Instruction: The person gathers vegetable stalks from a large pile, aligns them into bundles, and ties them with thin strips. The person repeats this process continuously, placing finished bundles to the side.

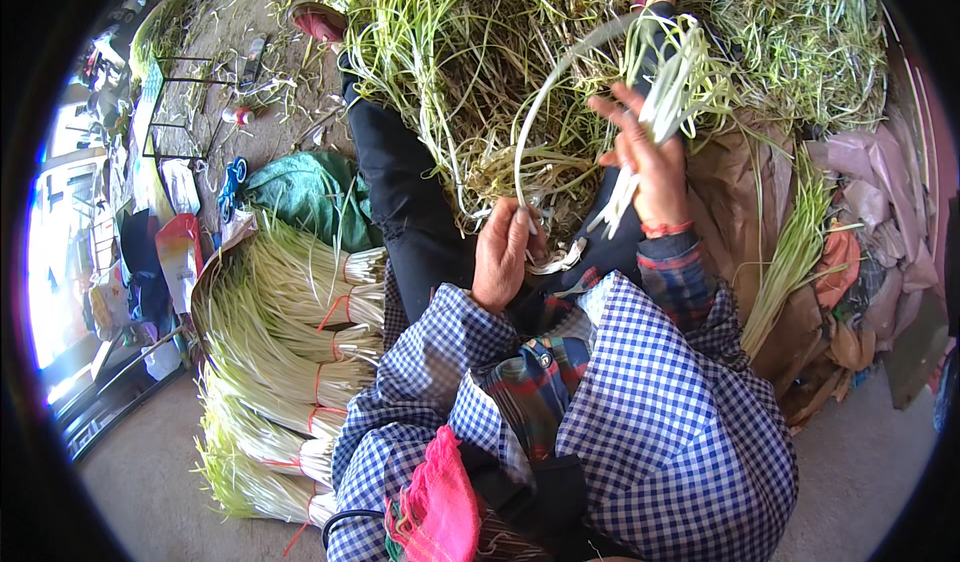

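Note:
Between thumb and fingers, my left hand [504, 253] grips the lower end of one long pale stalk [531, 111], which arches up and to the right. My right hand [646, 158] has a bunch of white-stemmed green shoots [675, 100] lying against its palm and thumb, with several fingers spread; a red band circles the wrist. A large heap of loose green and yellowish shoots [480, 59] lies between my legs, beyond both hands. Pale peelings lie just under my hands. At my left side, bundles of pale shoots [300, 337] tied with red string are stacked.
A green sack [307, 190] sits beside my left leg, near a small blue toy [232, 187]. A black wire frame [180, 111] stands farther left. On the right are a loose sheaf of shoots [787, 269], brown sheeting [731, 194] and crumpled pink plastic [877, 187].

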`<action>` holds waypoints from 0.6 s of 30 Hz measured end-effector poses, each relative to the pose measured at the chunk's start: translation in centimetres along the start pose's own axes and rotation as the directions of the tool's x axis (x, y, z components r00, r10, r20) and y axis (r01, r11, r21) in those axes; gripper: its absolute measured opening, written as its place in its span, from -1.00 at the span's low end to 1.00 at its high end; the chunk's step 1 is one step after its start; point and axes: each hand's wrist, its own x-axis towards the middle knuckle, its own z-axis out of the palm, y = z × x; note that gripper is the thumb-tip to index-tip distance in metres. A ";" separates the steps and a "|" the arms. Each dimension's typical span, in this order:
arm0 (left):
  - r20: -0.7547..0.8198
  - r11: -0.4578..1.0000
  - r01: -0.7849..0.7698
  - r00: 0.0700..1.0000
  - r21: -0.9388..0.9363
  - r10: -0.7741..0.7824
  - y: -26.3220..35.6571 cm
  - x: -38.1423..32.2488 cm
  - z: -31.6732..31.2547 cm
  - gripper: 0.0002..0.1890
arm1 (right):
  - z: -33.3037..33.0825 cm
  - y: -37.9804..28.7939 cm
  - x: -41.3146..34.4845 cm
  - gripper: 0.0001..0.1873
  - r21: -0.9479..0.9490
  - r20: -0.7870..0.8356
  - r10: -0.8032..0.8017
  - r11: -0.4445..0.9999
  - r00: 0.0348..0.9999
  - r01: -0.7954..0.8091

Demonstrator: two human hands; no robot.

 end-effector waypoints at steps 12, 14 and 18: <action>0.383 0.743 -0.145 0.910 0.653 -0.160 0.3 0.7 -1.8 -0.84 | 2.2 4.9 -3.0 -0.57 0.353 0.251 0.404 0.808 0.880 -0.472; 0.326 0.835 -0.172 0.945 0.522 -0.009 -1.4 1.6 -3.6 -0.78 | 1.8 4.9 -2.9 -0.50 0.395 0.311 0.398 0.772 0.863 -0.498; -0.414 0.904 0.018 0.893 0.427 0.178 -5.1 7.7 -10.3 -0.53 | 1.0 4.4 -2.3 -0.45 0.646 0.448 0.249 0.574 0.858 -0.504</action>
